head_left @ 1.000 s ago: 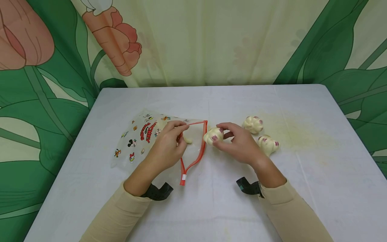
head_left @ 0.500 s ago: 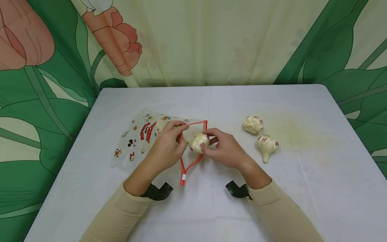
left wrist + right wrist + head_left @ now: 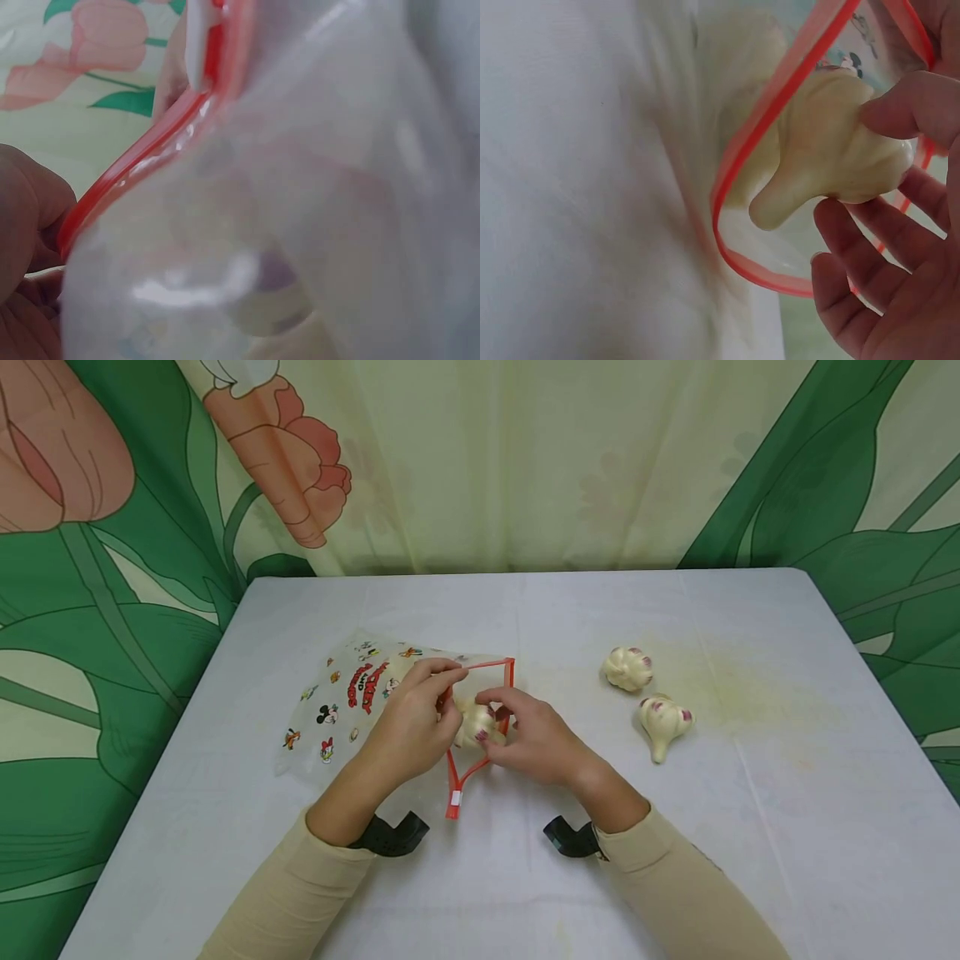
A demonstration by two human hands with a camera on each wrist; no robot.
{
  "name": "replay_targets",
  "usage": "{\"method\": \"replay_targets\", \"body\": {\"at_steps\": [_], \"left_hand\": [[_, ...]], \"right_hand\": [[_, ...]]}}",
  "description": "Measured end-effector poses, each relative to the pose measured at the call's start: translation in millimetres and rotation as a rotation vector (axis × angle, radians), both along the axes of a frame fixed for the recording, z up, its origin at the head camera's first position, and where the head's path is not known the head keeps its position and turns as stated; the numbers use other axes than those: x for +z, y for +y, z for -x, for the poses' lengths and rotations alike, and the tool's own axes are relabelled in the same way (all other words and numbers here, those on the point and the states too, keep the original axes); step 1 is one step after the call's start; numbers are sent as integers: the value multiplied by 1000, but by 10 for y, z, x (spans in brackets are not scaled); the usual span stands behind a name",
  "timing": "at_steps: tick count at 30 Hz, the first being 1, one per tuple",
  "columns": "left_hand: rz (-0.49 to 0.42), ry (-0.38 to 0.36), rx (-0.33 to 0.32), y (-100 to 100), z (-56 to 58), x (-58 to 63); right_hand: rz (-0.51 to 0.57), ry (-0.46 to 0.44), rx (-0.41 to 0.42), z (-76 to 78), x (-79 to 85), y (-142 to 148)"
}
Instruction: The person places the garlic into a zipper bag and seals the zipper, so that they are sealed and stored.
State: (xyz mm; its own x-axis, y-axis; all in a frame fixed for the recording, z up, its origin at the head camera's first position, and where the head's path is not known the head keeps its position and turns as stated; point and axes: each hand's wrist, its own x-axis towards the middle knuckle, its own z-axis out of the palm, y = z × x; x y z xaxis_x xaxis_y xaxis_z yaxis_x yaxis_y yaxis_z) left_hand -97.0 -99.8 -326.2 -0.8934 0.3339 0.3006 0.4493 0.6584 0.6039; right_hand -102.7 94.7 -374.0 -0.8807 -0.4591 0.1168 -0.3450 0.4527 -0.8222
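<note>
A clear zip bag (image 3: 341,702) with cartoon prints and a red zip edge (image 3: 512,672) lies on the table, its mouth spread wide toward the right. My left hand (image 3: 408,727) pinches the upper lip of that mouth. Between the thumb and fingers of my right hand (image 3: 542,739) is a garlic bulb (image 3: 832,131), pale with purple patches, held within the red opening. Its stem points down past the zip in the right wrist view. Through the plastic, another pale garlic bulb (image 3: 739,49) shows blurred inside the bag. The left wrist view is mostly filled by the bag's plastic (image 3: 337,187).
Two more garlic bulbs rest to the right of my right hand: one farther back (image 3: 628,669), one nearer with its stem toward me (image 3: 665,722). A white cloth covers the table (image 3: 750,877), and a printed curtain (image 3: 525,468) hangs behind it.
My right hand has moved left with the garlic bulb, from beside the two loose bulbs into the bag's mouth. The left hand has stayed on the bag's edge.
</note>
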Motion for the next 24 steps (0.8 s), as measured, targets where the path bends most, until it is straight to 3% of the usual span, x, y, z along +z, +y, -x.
{"method": "replay_targets", "body": {"at_steps": [9,24], "left_hand": [[-13,16,-1,-6,2,6],[-5,-1,3,-14,-11,8]], "right_hand": [[-22,54,86,25,-58,-59],[-132,-40,105,94,-83,-129]]}}
